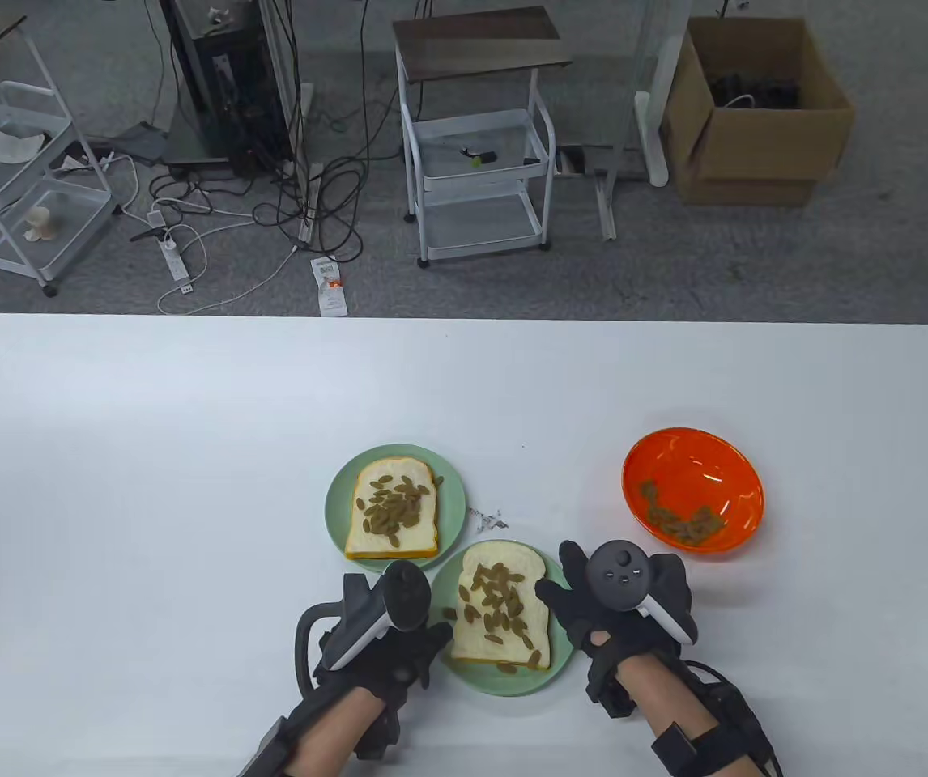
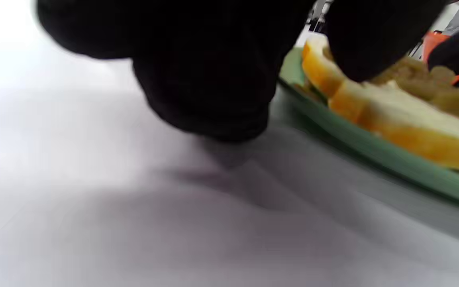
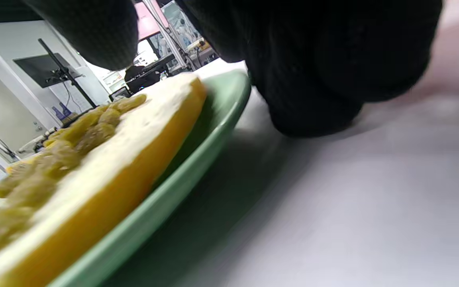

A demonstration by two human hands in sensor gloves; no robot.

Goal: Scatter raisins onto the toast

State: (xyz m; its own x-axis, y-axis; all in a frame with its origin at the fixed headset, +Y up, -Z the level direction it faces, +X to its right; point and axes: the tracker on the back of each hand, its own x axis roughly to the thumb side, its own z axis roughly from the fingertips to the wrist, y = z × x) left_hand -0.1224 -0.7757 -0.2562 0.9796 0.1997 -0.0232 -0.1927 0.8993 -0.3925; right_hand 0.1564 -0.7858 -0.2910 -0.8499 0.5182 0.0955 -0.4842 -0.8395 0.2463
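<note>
Two green plates each carry a slice of toast topped with raisins: a near plate [image 1: 512, 684] with its toast [image 1: 472, 639], and a far plate [image 1: 452, 494] with its toast [image 1: 423, 518]. An orange bowl [image 1: 691, 465] at the right holds loose raisins [image 1: 687, 526]. My left hand [image 1: 423, 639] is at the near plate's left rim, and my right hand [image 1: 565, 599] is at its right rim. In the left wrist view, fingers [image 2: 213, 79] rest on the table beside the plate [image 2: 373, 149]. In the right wrist view, fingers [image 3: 313, 59] rest on the table beside the rim [image 3: 197, 159]. Neither hand holds raisins.
A few stray raisins lie on the near plate's rim [image 1: 507, 668]. Small crumbs or marks [image 1: 484, 520] lie on the white table between the plates. Beyond the table's far edge are carts, cables and a cardboard box [image 1: 755, 113] on the floor.
</note>
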